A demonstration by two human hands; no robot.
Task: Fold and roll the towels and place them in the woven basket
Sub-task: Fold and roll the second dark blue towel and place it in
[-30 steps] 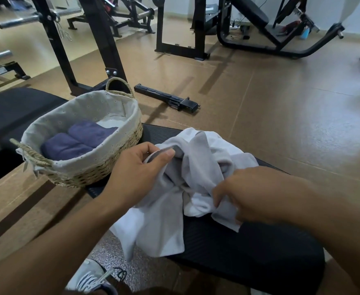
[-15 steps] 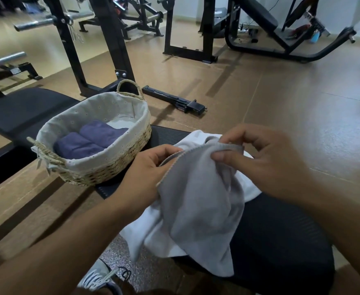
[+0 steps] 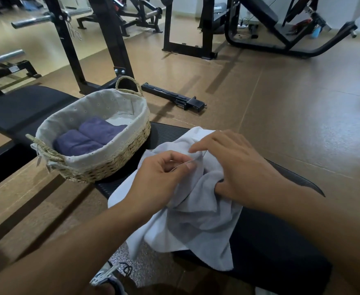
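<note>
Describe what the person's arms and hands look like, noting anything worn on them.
Both forearms are bare: no sleeves show. The left hand and right hand wear no gloves, and no rings, watch or bracelets show. The fingers have short, plain nails.

- I can read no words, brands or numbers anywhere in front of me.
- A pale label sits on the black frame (image 3: 15,68) at my far left, but its print is too small and blurred to read.
</note>
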